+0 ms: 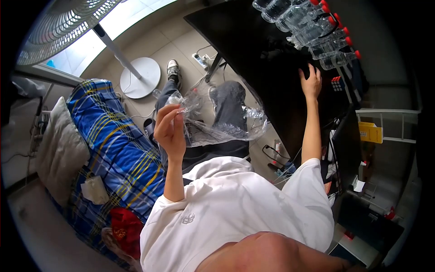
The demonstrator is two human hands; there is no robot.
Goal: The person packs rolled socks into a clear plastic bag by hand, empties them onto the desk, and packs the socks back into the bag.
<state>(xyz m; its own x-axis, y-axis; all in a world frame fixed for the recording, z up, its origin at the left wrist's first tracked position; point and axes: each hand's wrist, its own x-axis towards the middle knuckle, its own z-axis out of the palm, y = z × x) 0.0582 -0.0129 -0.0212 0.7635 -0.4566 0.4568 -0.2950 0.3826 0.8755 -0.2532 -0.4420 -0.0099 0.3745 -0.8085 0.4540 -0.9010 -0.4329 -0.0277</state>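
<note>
My left hand (pixel 170 129) pinches the edge of a clear, crumpled sheet of plastic wrap (pixel 229 129) between thumb and fingers. The wrap hangs in front of my torso and over my legs, stretching right towards the edge of the black desk (pixel 235 31). On the desk top rests my right hand (pixel 311 84), its fingers extended with gaps between them and nothing visible in its grasp. Several clear bottles (pixel 312 34) with red caps lie beyond it at the desk's far side. A small red-and-black puzzle cube (pixel 336 84) sits just right of that hand.
To the left, a blue plaid quilt (pixel 120 140) covers a bed with a pale pillow (pixel 61 149) and a red bag (pixel 126 231). A standing fan (pixel 140 78) occupies the floor ahead. Near the desk leg lies a power strip (pixel 199 60) with cables.
</note>
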